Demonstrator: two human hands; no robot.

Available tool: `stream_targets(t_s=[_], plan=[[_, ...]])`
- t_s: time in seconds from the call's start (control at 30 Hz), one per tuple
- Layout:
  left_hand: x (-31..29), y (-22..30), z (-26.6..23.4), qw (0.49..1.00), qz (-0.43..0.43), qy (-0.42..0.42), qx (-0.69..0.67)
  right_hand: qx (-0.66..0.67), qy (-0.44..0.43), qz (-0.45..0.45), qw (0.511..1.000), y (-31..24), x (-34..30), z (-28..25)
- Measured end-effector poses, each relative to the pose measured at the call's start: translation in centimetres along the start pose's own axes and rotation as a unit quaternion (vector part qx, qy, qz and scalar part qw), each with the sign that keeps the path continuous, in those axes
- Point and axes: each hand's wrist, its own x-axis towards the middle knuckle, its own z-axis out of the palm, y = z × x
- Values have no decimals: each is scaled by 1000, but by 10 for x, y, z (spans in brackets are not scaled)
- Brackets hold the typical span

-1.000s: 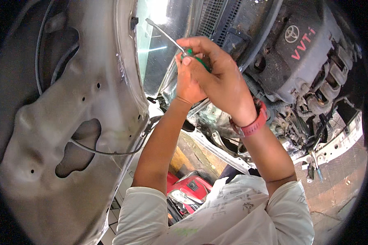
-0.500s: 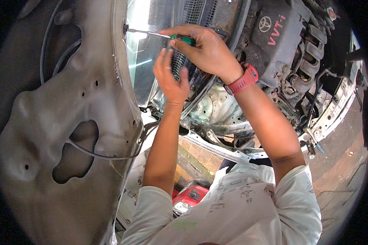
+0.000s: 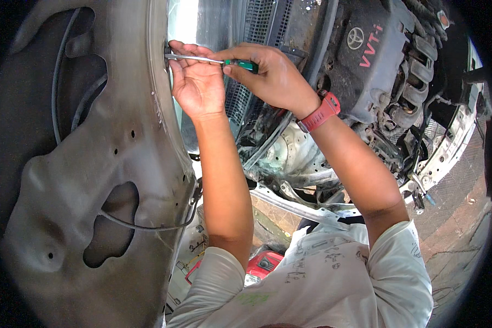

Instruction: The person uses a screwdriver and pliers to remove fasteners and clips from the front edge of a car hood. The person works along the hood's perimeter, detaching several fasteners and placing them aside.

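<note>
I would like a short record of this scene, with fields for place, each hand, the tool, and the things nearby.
place: open engine bay of a car, beside its raised grey hood underside
left hand: fingers steady the metal shaft near the hood's edge
right hand: grips the green handle
tool: screwdriver, lying almost level, tip at the hood's edge
wrist: red watch on the right arm
nearby: dark engine cover, black cable along the hood
</note>
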Motion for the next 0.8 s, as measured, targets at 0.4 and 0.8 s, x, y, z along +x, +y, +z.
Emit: stream_targets(t_s=[0.4,0.8], plan=[[18,-19,7,994,58,-30,-82,-20,-16,-82,996,24,15,-1],[21,-19,2,991,30,-59,-117,-261,-55,3,964,-53,-18,15]])
